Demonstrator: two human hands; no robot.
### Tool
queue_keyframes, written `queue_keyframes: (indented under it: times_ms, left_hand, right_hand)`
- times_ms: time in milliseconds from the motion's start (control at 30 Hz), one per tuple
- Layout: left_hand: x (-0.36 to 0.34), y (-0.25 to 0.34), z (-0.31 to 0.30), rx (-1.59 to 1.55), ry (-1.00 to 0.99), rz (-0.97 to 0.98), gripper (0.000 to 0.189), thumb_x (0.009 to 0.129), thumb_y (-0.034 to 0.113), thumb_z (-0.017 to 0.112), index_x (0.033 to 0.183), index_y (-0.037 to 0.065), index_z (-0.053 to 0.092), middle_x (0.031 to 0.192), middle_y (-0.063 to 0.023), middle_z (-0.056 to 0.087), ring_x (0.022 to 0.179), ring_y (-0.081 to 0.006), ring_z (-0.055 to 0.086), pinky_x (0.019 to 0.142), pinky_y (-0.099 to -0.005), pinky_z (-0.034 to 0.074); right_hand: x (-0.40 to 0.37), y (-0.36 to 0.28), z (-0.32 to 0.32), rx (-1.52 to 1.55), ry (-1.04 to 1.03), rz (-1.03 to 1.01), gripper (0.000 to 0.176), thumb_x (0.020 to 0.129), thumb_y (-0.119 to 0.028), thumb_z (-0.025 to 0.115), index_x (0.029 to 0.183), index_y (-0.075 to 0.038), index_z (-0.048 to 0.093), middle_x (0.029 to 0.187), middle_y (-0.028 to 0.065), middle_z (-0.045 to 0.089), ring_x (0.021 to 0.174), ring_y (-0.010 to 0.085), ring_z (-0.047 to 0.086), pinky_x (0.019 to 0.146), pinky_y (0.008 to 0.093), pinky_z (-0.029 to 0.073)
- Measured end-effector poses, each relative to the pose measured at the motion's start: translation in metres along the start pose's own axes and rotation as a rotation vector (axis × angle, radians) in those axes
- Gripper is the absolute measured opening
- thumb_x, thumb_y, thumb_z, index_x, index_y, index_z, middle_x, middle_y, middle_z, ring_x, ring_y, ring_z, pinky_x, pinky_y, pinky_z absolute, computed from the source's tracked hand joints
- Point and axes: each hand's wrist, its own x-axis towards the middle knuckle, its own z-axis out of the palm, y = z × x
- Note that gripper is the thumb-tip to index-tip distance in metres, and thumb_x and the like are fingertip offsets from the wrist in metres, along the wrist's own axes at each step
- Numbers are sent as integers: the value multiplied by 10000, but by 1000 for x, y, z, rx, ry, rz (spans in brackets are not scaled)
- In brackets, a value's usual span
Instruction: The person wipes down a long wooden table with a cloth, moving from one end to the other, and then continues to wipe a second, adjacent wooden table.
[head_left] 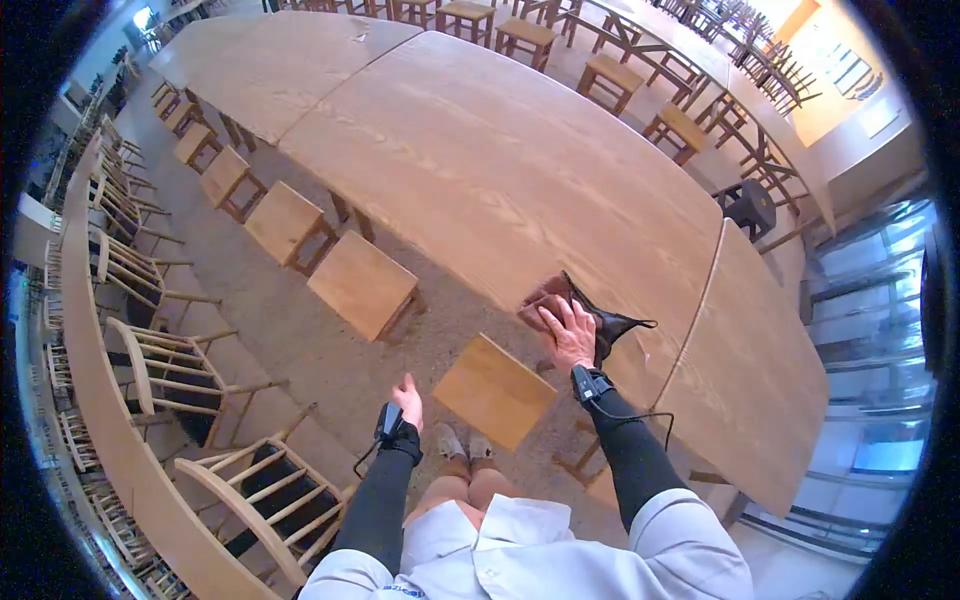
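Note:
My right hand presses down on a bunched brown and black cloth near the front edge of the long wooden table. The cloth's dark part spreads out to the right of the wrist and ends in a thin pointed loop. My fingertips rest over its brown folds. Low at my left side hangs my left hand, holding nothing, its thumb apart from the fingers. Close to it is the square seat of a wooden stool, standing in front of my feet.
Several wooden stools line the near side of the table. Wooden chairs stand along another table at my left. More stools are beyond the table's far side, with a dark round stool. Windows are at the right.

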Motion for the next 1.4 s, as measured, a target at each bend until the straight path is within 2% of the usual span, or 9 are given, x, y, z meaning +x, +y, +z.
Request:
queue_keyframes:
  times_ms: [133, 400, 533, 767, 833, 867, 967, 1100, 1400]
  left_hand:
    - [14, -13, -18, 125, -52, 106, 475, 846, 345, 670, 1079, -55, 561, 1094, -192, 579, 1040, -324, 554, 898, -420, 436]
    - [-6, 59, -11, 521, -106, 443, 474, 783, 188, 664, 1170, -50, 531, 1195, -248, 512, 1156, -388, 489, 1012, -440, 399]
    - [1, 102, 4, 560, -248, 513, 500, 778, 173, 660, 1198, -61, 523, 1219, -264, 494, 1175, -398, 480, 1032, -440, 391]
    - [95, 155, 4, 584, -373, 740, 473, 775, 150, 638, 1182, -56, 513, 1195, -251, 488, 1148, -399, 482, 1007, -444, 400]
    - [119, 178, -8, 530, -354, 856, 465, 771, 127, 636, 1178, -54, 503, 1177, -242, 486, 1130, -398, 483, 995, -450, 403]
    - [135, 189, -11, 513, -334, 918, 467, 766, 123, 643, 1177, -48, 502, 1182, -238, 485, 1130, -395, 483, 994, -452, 403]
    - [165, 228, -9, 505, -308, 1063, 464, 759, 124, 661, 1168, -33, 508, 1201, -228, 486, 1141, -387, 481, 996, -455, 401]
    - [180, 261, 12, 554, -313, 1262, 443, 764, 152, 688, 1148, -6, 535, 1243, -212, 488, 1175, -377, 473, 1007, -463, 394]
    - [150, 300, 68, 774, -479, 1297, 456, 837, 242, 644, 1221, 21, 536, 1365, -173, 451, 1293, -337, 410, 1079, -459, 339]
  right_hand:
    - [0, -2, -2, -35, 42, -30, 532, 787, -342, 677, 1304, -333, 553, 1442, 41, 421, 1307, 325, 373, 1046, 490, 309]
    - [3, -5, -10, 5, 24, -21, 519, 769, -294, 679, 1279, -288, 587, 1431, 68, 435, 1302, 345, 381, 1033, 499, 315]
    - [3, -6, -10, -5, 57, 6, 524, 740, -307, 696, 1253, -330, 595, 1396, 33, 466, 1285, 315, 402, 1027, 485, 340]
    - [12, -22, 5, -59, 22, 122, 542, 762, -366, 674, 1294, -341, 577, 1430, 25, 438, 1297, 309, 390, 1040, 481, 330]
    - [21, -41, 19, -189, 61, 453, 538, 792, -401, 653, 1318, -343, 556, 1463, 35, 397, 1322, 311, 358, 1046, 500, 313]
    - [32, -57, 21, -198, 117, 541, 477, 848, -374, 626, 1318, -312, 567, 1466, 56, 390, 1318, 329, 347, 1021, 494, 315]
    - [60, -89, 43, -219, 164, 692, 489, 843, -397, 629, 1321, -321, 561, 1477, 55, 377, 1320, 341, 340, 1018, 520, 306]
    - [67, -109, 54, -160, 135, 647, 464, 884, -490, 558, 1330, -361, 551, 1509, 56, 335, 1341, 374, 307, 1054, 570, 250]
    - [69, -109, 40, -100, 97, 635, 508, 854, -391, 603, 1355, -366, 521, 1499, 60, 345, 1326, 367, 323, 1043, 563, 262]
